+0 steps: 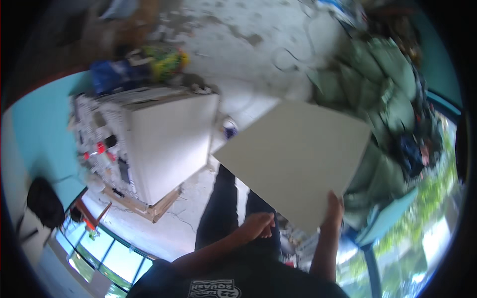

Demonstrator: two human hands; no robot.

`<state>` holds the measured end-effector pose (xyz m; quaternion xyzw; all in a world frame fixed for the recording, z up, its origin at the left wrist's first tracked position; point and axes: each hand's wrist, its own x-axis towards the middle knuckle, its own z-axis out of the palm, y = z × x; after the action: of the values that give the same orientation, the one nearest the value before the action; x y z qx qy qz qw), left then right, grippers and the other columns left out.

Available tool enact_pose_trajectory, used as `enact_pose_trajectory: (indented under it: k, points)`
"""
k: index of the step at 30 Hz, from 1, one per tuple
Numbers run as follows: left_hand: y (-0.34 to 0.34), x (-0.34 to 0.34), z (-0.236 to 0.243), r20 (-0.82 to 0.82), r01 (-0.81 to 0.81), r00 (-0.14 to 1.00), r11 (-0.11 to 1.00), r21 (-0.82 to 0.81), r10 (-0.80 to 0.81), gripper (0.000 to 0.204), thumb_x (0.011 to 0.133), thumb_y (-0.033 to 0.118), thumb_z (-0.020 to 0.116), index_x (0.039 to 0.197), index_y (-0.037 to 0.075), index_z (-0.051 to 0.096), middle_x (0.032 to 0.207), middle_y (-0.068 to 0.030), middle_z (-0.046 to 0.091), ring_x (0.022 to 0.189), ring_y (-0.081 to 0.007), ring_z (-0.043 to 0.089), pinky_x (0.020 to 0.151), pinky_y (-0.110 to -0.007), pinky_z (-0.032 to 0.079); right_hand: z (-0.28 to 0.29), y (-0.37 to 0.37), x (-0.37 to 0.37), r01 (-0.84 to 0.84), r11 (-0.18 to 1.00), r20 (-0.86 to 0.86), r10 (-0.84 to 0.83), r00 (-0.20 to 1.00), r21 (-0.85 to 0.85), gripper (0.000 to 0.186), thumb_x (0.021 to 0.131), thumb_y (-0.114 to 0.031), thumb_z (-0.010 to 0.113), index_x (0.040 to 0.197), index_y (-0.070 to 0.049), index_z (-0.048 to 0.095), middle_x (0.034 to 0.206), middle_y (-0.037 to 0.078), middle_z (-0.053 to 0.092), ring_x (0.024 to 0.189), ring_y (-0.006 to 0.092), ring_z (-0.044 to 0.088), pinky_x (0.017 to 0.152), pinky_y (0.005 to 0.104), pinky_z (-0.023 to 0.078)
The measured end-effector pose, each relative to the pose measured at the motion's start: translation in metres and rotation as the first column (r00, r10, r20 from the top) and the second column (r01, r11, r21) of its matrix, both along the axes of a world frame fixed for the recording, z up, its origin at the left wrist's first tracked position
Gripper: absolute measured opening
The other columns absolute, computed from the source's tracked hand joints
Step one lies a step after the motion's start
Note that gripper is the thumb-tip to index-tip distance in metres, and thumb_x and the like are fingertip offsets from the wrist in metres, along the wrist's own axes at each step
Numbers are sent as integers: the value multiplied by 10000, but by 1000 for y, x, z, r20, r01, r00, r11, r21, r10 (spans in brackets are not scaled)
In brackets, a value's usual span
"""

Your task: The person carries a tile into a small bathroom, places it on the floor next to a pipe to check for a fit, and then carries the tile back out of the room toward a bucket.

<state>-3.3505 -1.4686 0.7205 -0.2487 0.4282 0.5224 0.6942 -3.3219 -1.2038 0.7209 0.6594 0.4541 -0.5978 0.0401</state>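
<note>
board held at its near corner by the right hand

a large, flat, pale board (pixel 294 161) is seen tilted in the air above the concrete floor (pixel 233 44), and it is held by the right hand (pixel 334 207) alone. the grip is closed on the board's near corner, with the fingers wrapped up over the edge; how the thumb sits behind the panel is hidden and cannot be told.

from that grip the board runs up and to the left across the view, so nearly all of its surface lies away from the hand and toward the white cabinet (pixel 154 144). its far left corner is seen near the cabinet's right edge, though whether the two are touching or only overlap in the view cannot be told. the upper right corner is set against a heap of green sacks (pixel 382 84).

the left hand (pixel 257 224) is carried in front of the dark trousers (pixel 218 208), empty, with the fingers loosely curled and nothing pinched between them. it lies just left of the held corner and below the board's lower edge, apart from it. of the two hands it is the nearer to the unsupported left side of the board, while the right is at the extreme lower corner.

the frame is blurred, so finer detail on the cabinet shelves is left out.
</note>
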Motion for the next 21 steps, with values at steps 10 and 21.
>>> enact_pose_trajectory:
  k: [10, 21]
  points:
    - [-162, 39, -84, -817, -205, 560, 932, -297, -137, 321, 965, 275, 460, 1138, 13, 525, 941, -118, 621, 804, -213, 631, 675, -311, 526, 15, 1, -30, -98, 979, -53, 90, 995, -180, 498, 923, -285, 499, 1235, 103, 485, 1096, 223, 595, 966, 327, 606, 814, 414, 510]
    - [-177, 19, -83, -383, -581, 807, 720, -380, 449, 338, 953, 311, 496, 1175, 58, 533, 1034, -92, 628, 845, -180, 632, 699, -296, 519, 97, -34, -122, -230, 972, 45, 232, 972, -41, 502, 881, -257, 550, 1218, 108, 476, 1103, 207, 564, 973, 352, 581, 839, 476, 498]
